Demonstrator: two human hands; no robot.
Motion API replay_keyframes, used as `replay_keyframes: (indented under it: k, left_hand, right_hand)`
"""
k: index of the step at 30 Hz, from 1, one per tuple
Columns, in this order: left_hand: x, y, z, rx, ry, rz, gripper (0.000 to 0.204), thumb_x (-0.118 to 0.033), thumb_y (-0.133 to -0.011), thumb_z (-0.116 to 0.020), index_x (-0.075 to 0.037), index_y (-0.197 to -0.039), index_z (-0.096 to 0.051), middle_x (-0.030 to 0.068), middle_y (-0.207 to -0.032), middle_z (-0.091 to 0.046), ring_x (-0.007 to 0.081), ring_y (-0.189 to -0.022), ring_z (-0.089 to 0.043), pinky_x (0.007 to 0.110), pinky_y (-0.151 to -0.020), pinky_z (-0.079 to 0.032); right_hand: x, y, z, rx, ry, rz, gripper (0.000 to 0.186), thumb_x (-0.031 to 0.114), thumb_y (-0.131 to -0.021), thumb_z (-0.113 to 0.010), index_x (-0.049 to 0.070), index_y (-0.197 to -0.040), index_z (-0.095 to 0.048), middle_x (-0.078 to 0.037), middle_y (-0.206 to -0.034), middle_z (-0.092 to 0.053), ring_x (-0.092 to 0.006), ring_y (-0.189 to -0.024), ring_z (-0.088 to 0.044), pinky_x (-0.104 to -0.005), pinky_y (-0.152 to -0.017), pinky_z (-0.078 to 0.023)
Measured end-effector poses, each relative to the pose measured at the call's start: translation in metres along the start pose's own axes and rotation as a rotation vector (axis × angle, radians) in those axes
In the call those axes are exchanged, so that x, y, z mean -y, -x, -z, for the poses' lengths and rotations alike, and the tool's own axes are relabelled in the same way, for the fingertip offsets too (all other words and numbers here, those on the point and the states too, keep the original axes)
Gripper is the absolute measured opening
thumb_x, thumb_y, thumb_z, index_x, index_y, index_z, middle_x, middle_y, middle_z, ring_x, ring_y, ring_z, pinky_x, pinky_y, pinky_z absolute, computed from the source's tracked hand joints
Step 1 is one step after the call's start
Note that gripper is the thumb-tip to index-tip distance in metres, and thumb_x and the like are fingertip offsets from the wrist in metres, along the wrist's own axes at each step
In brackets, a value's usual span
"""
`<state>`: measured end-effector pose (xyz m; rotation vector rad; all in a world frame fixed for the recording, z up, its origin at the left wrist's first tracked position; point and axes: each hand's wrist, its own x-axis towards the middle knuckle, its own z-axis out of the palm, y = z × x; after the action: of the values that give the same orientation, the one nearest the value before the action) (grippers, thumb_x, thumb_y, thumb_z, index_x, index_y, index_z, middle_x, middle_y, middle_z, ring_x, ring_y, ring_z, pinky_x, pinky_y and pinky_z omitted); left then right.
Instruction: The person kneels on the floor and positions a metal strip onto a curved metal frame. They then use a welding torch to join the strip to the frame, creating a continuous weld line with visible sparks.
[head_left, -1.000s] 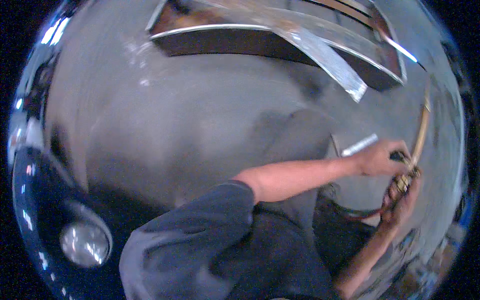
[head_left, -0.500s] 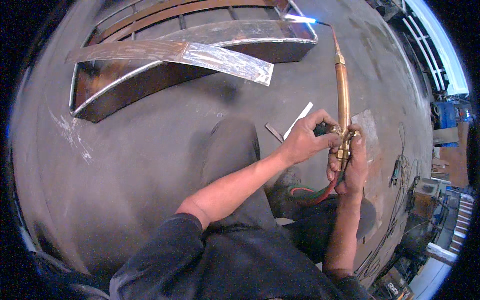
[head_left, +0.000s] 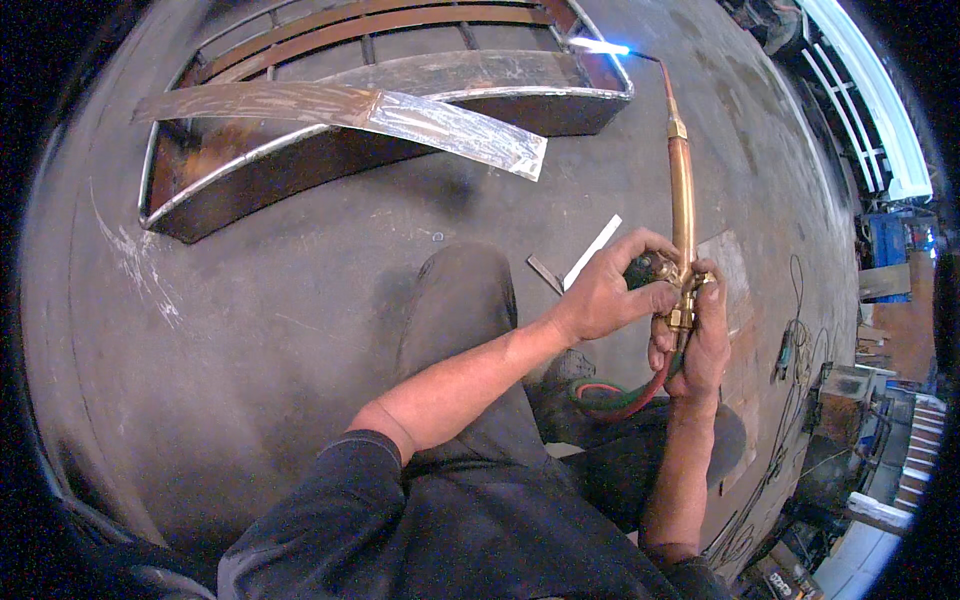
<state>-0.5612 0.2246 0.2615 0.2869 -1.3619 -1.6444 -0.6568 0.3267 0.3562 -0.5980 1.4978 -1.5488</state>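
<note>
While a rusty steel frame [head_left: 300, 170] with a shiny metal strip [head_left: 450, 125] lies on the concrete floor [head_left: 300, 330] ahead, nothing blocks the brass torch [head_left: 682, 190]. Its slim tube points away, with a blue flame [head_left: 600, 46] at the tip beside the frame's corner. Left hand [head_left: 610, 295] fingers pinch its valve; right hand [head_left: 695, 345] grips the handle, red and green hoses [head_left: 625, 398] trailing below.

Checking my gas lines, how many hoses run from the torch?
2: a red hose and a green hose, side by side, looping below the right hand; their far ends are hidden.
</note>
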Motion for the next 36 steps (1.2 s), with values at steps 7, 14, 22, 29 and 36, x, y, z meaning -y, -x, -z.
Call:
replay_keyframes:
  k: [7, 14, 22, 29, 36]
  left_hand:
    - [0.004, 0.003, 0.007, 0.111, 0.150, 0.094, 0.037, -0.017, -0.096, -0.078, -0.005, -0.129, -0.068, 0.0014, -0.104, -0.071, 0.0112, -0.095, -0.066, 0.030, -0.087, -0.055]
    - [0.000, 0.002, 0.007, 0.072, 0.121, 0.120, 0.037, -0.024, -0.094, -0.083, -0.005, -0.125, -0.072, 0.0016, -0.106, -0.073, 0.0098, -0.097, -0.066, 0.030, -0.086, -0.055]
    - [0.001, 0.002, 0.008, 0.039, 0.100, 0.156, 0.042, -0.031, -0.090, -0.089, -0.006, -0.120, -0.074, -0.0010, -0.098, -0.071, 0.0081, -0.091, -0.063, 0.028, -0.081, -0.053]
    - [0.001, 0.002, 0.009, 0.017, 0.090, 0.164, 0.040, -0.031, -0.088, -0.090, -0.007, -0.116, -0.074, -0.0030, -0.092, -0.068, 0.0053, -0.084, -0.059, 0.026, -0.074, -0.051]
    - [-0.005, 0.000, 0.010, 0.010, 0.112, 0.199, 0.039, -0.034, -0.087, -0.091, -0.007, -0.107, -0.072, -0.0044, -0.087, -0.065, 0.0047, -0.080, -0.056, 0.025, -0.069, -0.048]
  right_hand:
    - [-0.002, -0.003, 0.005, 0.033, -0.036, -0.011, 0.041, 0.044, -0.114, -0.046, 0.013, -0.141, -0.044, -0.008, -0.083, -0.064, -0.0127, -0.050, -0.059, -0.0271, -0.036, -0.051]
    - [-0.003, -0.003, 0.007, 0.050, -0.053, -0.002, 0.040, 0.044, -0.114, -0.046, 0.013, -0.139, -0.044, -0.009, -0.084, -0.064, -0.0125, -0.050, -0.059, -0.0264, -0.036, -0.051]
    - [-0.003, -0.004, 0.006, 0.068, -0.030, -0.001, 0.042, 0.046, -0.114, -0.046, 0.012, -0.139, -0.044, -0.008, -0.083, -0.063, -0.0125, -0.049, -0.059, -0.0263, -0.036, -0.051]
    - [-0.004, -0.004, 0.006, 0.060, -0.012, -0.008, 0.046, 0.048, -0.112, -0.048, 0.012, -0.141, -0.043, -0.009, -0.082, -0.061, -0.0128, -0.049, -0.058, -0.0270, -0.035, -0.051]
    - [-0.004, -0.007, 0.009, 0.080, -0.021, -0.018, 0.048, 0.049, -0.112, -0.049, 0.013, -0.142, -0.042, -0.009, -0.081, -0.062, -0.0134, -0.049, -0.059, -0.0276, -0.035, -0.051]
